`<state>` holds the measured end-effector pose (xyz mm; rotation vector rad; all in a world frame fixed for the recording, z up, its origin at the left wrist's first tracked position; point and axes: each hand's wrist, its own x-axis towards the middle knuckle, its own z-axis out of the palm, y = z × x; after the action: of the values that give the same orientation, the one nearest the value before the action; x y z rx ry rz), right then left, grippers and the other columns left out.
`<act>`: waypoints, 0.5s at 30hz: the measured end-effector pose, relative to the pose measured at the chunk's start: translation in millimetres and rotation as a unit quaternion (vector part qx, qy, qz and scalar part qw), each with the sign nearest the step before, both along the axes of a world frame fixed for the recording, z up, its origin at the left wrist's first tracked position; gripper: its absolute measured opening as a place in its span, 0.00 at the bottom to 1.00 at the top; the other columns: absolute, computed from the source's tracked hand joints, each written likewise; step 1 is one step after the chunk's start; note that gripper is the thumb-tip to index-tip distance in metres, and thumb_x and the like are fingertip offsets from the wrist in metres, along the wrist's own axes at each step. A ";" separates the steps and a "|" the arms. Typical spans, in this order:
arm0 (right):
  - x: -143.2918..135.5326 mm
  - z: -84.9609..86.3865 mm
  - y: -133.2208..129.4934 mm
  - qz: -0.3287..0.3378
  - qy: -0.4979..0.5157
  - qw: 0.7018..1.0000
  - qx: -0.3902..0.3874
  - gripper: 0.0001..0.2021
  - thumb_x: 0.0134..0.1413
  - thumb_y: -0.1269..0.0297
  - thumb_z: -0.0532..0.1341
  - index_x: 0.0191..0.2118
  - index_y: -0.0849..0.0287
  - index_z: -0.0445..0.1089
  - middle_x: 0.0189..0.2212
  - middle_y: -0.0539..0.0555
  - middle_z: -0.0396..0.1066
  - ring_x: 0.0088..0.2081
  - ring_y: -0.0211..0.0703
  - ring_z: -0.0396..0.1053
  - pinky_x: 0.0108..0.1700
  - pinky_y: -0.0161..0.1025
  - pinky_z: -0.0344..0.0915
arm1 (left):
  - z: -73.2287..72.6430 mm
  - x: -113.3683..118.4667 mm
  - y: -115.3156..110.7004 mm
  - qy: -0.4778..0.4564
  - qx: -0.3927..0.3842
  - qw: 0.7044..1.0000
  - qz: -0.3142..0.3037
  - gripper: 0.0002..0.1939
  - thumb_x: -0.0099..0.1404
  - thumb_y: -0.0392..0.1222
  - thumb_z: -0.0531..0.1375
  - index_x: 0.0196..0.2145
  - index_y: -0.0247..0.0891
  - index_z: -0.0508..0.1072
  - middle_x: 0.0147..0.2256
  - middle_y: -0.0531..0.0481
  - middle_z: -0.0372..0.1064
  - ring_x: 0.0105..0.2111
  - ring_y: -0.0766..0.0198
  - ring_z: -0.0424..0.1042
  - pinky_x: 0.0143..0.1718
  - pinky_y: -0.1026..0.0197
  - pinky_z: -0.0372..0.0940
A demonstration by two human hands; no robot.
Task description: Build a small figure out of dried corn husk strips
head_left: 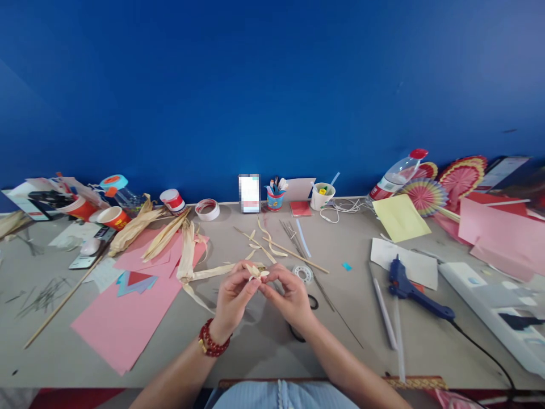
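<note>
Between my hands, close to the middle of the table, is a small pale flower-like piece of corn husk [256, 272]. My left hand [233, 295], with a red bead bracelet at the wrist, pinches it from the left. The fingertips of my right hand [289, 292] are closed on its right side. Long husk strips [213, 272] extend leftward from behind my left hand. Just beyond the hands lie thin curled strips [271, 245] and wooden sticks [298, 255]. A roll of clear tape [302, 274] rests right of my right hand, and black scissors [313, 302] are partly hidden by that forearm.
Pink paper [128, 324] and dried husks [134, 230] cover the left side. Along the blue wall stand a phone [249, 194], a pen cup [275, 200] and a white cup [322, 199]. At right lie a blue glue gun [417, 292] and a power strip [489, 312].
</note>
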<state>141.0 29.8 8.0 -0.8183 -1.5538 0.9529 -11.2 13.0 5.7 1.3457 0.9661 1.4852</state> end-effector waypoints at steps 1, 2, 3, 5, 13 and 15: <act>-0.1 0.4 0.1 -0.002 0.000 1.000 0.005 0.05 0.55 0.64 0.66 0.30 0.56 0.71 0.29 0.53 0.74 0.33 0.44 0.72 0.40 0.41 0.69 | -0.8 0.2 0.3 -0.007 0.002 1.000 -0.001 0.06 0.65 0.39 0.62 0.35 0.40 0.80 0.35 0.45 0.67 0.42 0.59 0.67 0.44 0.58 0.66; -0.2 0.9 0.3 -0.004 0.001 1.000 0.009 0.05 0.55 0.64 0.66 0.30 0.56 0.71 0.29 0.53 0.74 0.33 0.44 0.72 0.40 0.41 0.68 | -1.3 0.4 0.4 -0.010 0.004 1.000 -0.003 0.06 0.65 0.39 0.62 0.36 0.40 0.80 0.35 0.46 0.67 0.41 0.59 0.67 0.44 0.58 0.66; -0.4 1.4 0.4 -0.005 0.002 1.000 0.012 0.05 0.55 0.64 0.66 0.30 0.56 0.71 0.29 0.53 0.74 0.33 0.44 0.72 0.40 0.41 0.68 | -1.5 0.6 0.5 -0.010 0.005 1.000 -0.004 0.06 0.65 0.39 0.62 0.36 0.40 0.80 0.35 0.46 0.67 0.41 0.59 0.67 0.43 0.58 0.66; -0.9 2.2 0.5 -0.005 0.004 1.000 0.014 0.05 0.55 0.64 0.66 0.29 0.56 0.72 0.29 0.53 0.74 0.33 0.44 0.72 0.40 0.41 0.68 | -1.4 1.0 0.4 -0.010 0.005 1.000 -0.001 0.06 0.64 0.39 0.62 0.36 0.40 0.80 0.35 0.46 0.67 0.40 0.60 0.67 0.43 0.58 0.66; -1.1 0.8 0.5 0.005 0.008 1.000 -0.006 0.07 0.56 0.61 0.66 0.30 0.55 0.72 0.29 0.53 0.75 0.33 0.44 0.72 0.40 0.42 0.69 | -0.2 2.2 -0.6 -0.044 -0.007 0.999 0.011 0.02 0.63 0.39 0.64 0.34 0.39 0.77 0.35 0.47 0.67 0.40 0.60 0.68 0.42 0.59 0.67; -0.7 0.0 0.5 0.007 0.007 1.000 -0.010 0.07 0.56 0.61 0.66 0.29 0.55 0.72 0.29 0.53 0.75 0.33 0.44 0.72 0.40 0.42 0.69 | -0.3 2.1 -0.7 -0.038 -0.009 0.999 0.007 0.02 0.63 0.39 0.63 0.33 0.39 0.77 0.35 0.47 0.67 0.40 0.60 0.67 0.42 0.60 0.67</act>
<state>140.3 30.3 8.1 -0.8153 -1.5416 0.9834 -9.2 12.4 5.4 1.2619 0.9398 1.5230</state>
